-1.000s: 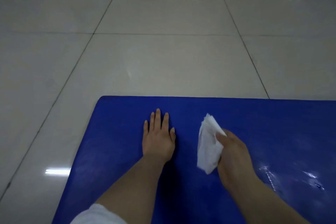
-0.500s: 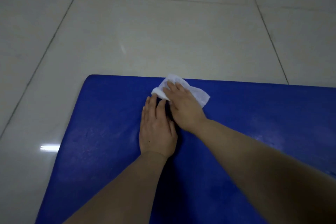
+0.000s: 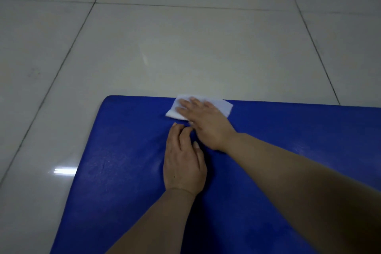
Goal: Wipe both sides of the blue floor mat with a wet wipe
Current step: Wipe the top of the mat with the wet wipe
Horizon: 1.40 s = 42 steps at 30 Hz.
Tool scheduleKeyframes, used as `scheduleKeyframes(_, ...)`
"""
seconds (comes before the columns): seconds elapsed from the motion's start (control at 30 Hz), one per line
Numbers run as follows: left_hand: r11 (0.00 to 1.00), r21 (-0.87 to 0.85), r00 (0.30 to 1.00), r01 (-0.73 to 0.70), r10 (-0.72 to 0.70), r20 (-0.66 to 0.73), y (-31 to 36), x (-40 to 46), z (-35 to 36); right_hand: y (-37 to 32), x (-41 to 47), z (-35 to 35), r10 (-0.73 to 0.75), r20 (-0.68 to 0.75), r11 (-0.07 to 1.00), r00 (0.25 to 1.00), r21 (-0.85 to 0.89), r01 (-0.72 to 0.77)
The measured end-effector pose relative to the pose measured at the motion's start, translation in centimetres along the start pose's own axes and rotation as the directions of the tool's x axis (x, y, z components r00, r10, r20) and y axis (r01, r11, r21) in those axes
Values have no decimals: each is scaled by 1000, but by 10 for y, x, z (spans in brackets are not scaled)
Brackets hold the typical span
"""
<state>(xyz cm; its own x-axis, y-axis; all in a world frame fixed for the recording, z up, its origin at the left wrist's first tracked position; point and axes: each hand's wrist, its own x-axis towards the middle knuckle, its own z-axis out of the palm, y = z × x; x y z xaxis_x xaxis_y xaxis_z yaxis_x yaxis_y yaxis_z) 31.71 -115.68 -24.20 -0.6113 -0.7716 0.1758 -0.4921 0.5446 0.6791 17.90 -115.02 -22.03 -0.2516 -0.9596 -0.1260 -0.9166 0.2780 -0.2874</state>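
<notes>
The blue floor mat point(image 3: 123, 161) lies flat on the tiled floor and fills the lower part of the view. A white wet wipe point(image 3: 225, 106) lies spread at the mat's far edge. My right hand point(image 3: 206, 123) presses it down with straight fingers, palm flat on the wipe. My left hand point(image 3: 183, 163) rests palm down on the mat just behind the right hand, its fingers slightly bent, holding nothing. Both forearms reach in from the bottom of the view.
Glossy pale floor tiles point(image 3: 185, 47) with dark grout lines surround the mat on the left and far side. A bright light reflection point(image 3: 64, 170) shows on the floor left of the mat.
My right hand carried the crumpled wipe from the mat's middle to its far edge and flattened it there, then slid it slightly farther. My left hand stayed planted on the mat.
</notes>
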Motion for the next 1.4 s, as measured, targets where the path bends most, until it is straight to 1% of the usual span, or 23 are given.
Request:
scheduleKeyframes(0.1, 998, 41, 999, -48, 49, -15, -2, 0, 1, 15, -6, -4, 207, -89, 978, 974, -19, -209)
scheduleKeyframes(0.13, 998, 37, 999, -47, 48, -22, -3, 0, 1, 9, -8, -1, 180, -80, 981, 980, -54, -184)
scheduleKeyframes(0.23, 999, -38, 1000, -17, 16, -20, -1, -1, -2, -13, -24, 9, -87, -2, 996, 996, 11, 87)
scheduleKeyframes(0.3, 999, -30, 999, -21, 20, -29, -1, -1, -4, -1, -28, 3, -149, -12, 989, 989, -15, 149)
scheduleKeyframes(0.37, 999, 10, 998, -41, 41, -44, -2, 1, -1, 24, -19, -3, 38, -74, 998, 997, -49, -41)
scheduleKeyframes(0.43, 999, 26, 997, -47, 48, -63, -3, 0, 1, 29, -14, -5, 250, -101, 967, 963, -19, -253)
scheduleKeyframes(0.47, 998, 32, 996, -52, 54, -73, -4, 0, 1, 20, -13, -3, 193, -160, 979, 968, -42, -202)
scheduleKeyframes(0.5, 998, 27, 995, -54, 56, -77, -3, 0, 0, 7, -17, 3, 51, -196, 995, 979, -73, -67)
scheduleKeyframes(0.53, 998, 15, 996, -54, 55, -77, -3, 0, -1, -4, -22, 9, -78, -155, 995, 985, -77, 66)
scheduleKeyframes(0.6, 998, 10, 995, -55, 55, -78, -3, 1, -1, -6, -32, 15, -151, -90, 989, 984, -18, 150)
scheduleKeyframes(0.67, 997, 43, 994, -64, 67, -88, -5, 1, 1, 13, -33, 11, 6, -242, 999, 970, -35, -15)
scheduleKeyframes(0.73, 995, 62, 993, -76, 81, -90, -6, 1, 2, 35, -37, 4, 251, -271, 964, 929, -15, -265)
scheduleKeyframes(0.8, 992, 85, 992, -89, 96, -83, -7, 1, 3, 44, -44, 1, 365, -309, 926, 878, 21, -378)
scheduleKeyframes(0.87, 991, 94, 992, -98, 105, -75, -7, 2, 3, 29, -53, 6, 329, -278, 935, 902, -40, -354)
scheduleKeyframes(0.93, 992, 81, 993, -96, 101, -64, -7, 2, 2, 12, -66, 21, 163, -182, 977, 970, -105, -184)
scheduleKeyframes(1.0, 995, 62, 996, -80, 83, -45, -7, 2, 2, 6, -73, 20, 54, -98, 981, 994, -182, -72)
scheduleKeyframes(1.03, 996, 67, 997, -66, 68, -30, -6, 2, 2, 15, -74, 14, 71, -97, 966, 993, -241, -92)
scheduleKeyframes(1.07, 995, 82, 998, -56, 57, -15, -7, 2, 2, 29, -71, 8, 181, -96, 951, 979, -236, -199)
scheduleKeyframes(1.13, 993, 112, 999, -45, 44, 12, -7, 1, 2, 53, -64, -7, 447, -172, 881, 878, -87, -465)
scheduleKeyframes(1.17, 992, 118, 999, -44, 41, 23, -7, 1, 2, 56, -63, -9, 539, -198, 834, 819, -12, -552)
scheduleKeyframes(1.2, 991, 123, 999, -45, 41, 31, -7, 1, 2, 50, -63, -7, 551, -221, 825, 805, -4, -565)
scheduleKeyframes(1.33, 992, 123, 998, -27, 21, 53, -6, 1, 1, 22, -94, 23, 255, -200, 965, 946, -4, -261)
scheduleKeyframes(1.4, 990, 135, 998, -25, 18, 53, -5, 1, 1, 37, -97, 20, 202, -241, 976, 949, -35, -216)
